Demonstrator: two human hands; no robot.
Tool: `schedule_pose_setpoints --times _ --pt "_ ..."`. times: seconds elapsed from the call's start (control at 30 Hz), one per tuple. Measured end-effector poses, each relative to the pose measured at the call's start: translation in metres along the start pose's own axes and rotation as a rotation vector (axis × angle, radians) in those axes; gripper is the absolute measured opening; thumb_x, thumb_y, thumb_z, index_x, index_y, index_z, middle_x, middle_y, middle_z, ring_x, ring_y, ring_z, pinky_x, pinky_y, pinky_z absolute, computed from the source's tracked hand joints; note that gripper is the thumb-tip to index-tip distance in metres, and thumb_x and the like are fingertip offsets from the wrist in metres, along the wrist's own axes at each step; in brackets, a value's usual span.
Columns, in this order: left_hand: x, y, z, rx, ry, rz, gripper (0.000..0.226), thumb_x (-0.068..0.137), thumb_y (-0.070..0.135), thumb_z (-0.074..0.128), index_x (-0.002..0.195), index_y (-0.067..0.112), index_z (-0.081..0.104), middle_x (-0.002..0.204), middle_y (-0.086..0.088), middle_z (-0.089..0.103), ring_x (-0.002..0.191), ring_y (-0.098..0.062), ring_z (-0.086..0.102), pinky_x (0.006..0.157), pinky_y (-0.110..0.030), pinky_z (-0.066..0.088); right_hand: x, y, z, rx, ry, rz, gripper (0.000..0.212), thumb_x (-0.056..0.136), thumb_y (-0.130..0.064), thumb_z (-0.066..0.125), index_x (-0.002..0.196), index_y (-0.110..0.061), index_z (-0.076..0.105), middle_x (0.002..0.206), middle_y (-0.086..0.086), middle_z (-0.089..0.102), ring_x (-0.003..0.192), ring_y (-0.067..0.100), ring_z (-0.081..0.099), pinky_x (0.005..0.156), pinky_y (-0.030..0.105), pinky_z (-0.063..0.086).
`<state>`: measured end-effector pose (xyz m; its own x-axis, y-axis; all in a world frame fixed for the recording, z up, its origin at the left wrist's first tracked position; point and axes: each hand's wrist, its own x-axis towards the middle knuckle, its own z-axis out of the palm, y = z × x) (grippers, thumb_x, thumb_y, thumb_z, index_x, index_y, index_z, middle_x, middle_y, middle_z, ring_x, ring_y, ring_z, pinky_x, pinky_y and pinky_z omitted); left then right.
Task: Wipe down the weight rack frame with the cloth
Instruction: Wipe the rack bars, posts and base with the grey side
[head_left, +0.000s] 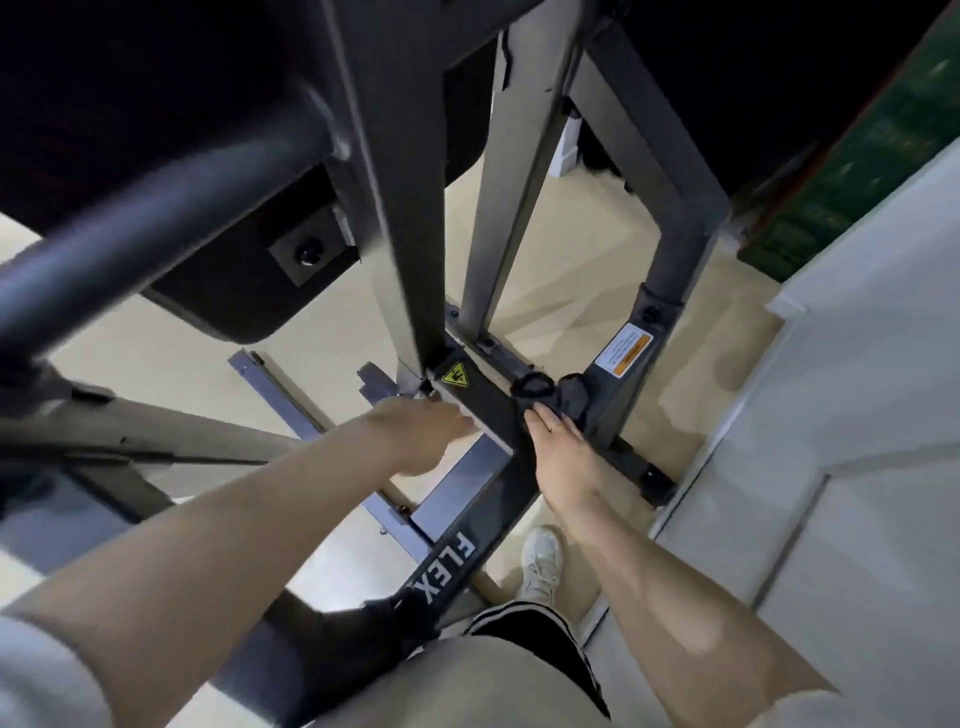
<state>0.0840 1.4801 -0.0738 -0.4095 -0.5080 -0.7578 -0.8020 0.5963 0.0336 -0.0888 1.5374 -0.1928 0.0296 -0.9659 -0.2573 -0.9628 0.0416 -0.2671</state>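
Note:
The dark grey weight rack frame (488, 410) fills the view, with a low beam marked FLEX running toward me and uprights rising from it. A bunched black cloth (574, 397) lies on the beam beside a black knob (532, 387). My right hand (561, 457) holds that cloth against the beam, its fingertips buried in the fabric. My left hand (418, 436) grips the pale edge of the frame at the foot of the near upright, just below a yellow warning sticker (455, 375). Blur hides the left fingertips.
A thick round bar (156, 218) crosses the upper left, close to the camera. A black padded bench (234, 291) hangs over the beige floor (561, 291). A white wall panel (857, 415) stands on the right. My shoe (543, 564) is beside the beam.

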Motion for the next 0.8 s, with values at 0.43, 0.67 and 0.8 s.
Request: schedule_pose_setpoints --times 0.43,0.67,0.8 --pt "-0.112 -0.001 0.05 0.085 0.006 0.307 0.04 0.097 0.02 0.036 0.133 0.024 0.052 0.137 -0.005 0.049 0.123 -0.024 0.045 0.088 -0.022 0.035 -0.134 -0.115 0.064 0.387 -0.226 -0.023 0.035 0.084 0.0 0.05 0.111 -0.01 0.069 0.122 0.011 0.063 0.115 0.028 0.056 0.101 0.039 0.042" --pt "-0.112 0.014 0.077 0.251 0.151 0.405 0.038 0.098 0.029 0.038 0.132 0.017 0.046 0.128 -0.01 0.054 0.113 -0.029 0.051 0.087 -0.033 0.046 -0.202 -0.067 -0.003 0.993 0.514 0.574 0.036 0.093 0.009 0.037 0.101 -0.015 0.062 0.106 0.006 0.061 0.102 0.019 0.054 0.085 0.019 0.04" --pt "-0.105 0.04 0.081 0.02 0.286 0.564 0.073 0.095 0.041 0.047 0.151 0.024 0.004 0.158 -0.002 0.009 0.136 -0.026 0.031 0.104 -0.037 0.037 -0.222 -0.067 -0.027 1.052 0.639 0.61 0.037 0.093 0.009 0.038 0.104 -0.021 0.055 0.102 -0.001 0.063 0.104 0.018 0.057 0.094 0.026 0.043"
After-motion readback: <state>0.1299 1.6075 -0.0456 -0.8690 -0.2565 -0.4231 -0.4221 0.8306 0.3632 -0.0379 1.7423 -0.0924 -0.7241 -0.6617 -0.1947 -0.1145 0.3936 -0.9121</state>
